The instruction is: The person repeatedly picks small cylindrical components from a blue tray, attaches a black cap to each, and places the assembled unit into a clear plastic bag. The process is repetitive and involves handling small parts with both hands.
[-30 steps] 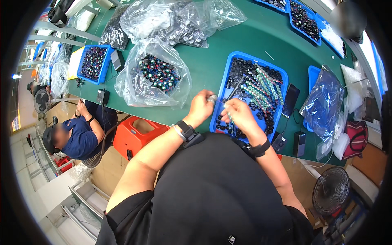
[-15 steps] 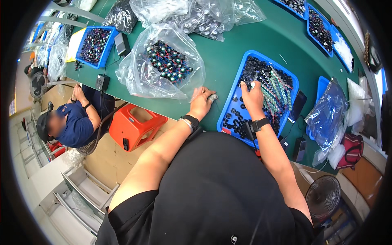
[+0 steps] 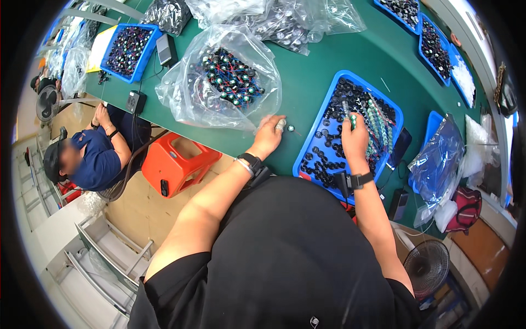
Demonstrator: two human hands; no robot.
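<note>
My left hand rests on the green table with its fingers curled. A small silvery ribbed piece shows at its fingertips. Just right of those fingers lies a small round part with a thin wire. My right hand is over the blue tray, fingers closed on a small green part. A silvery ribbed piece stands just beyond those fingertips; whether I hold it cannot be told. Loose black round caps fill the tray's left side, and rows of green wired parts lie at its right.
A clear plastic bag of wired round parts stands left of the tray. More bags lie at the far edge. Other blue trays stand far right. A person sits on the left, near a red stool.
My right hand has shifted slightly right, and a green part now shows in its fingers. The small round part now shows apart from my left fingertips. The view has shifted slightly.
</note>
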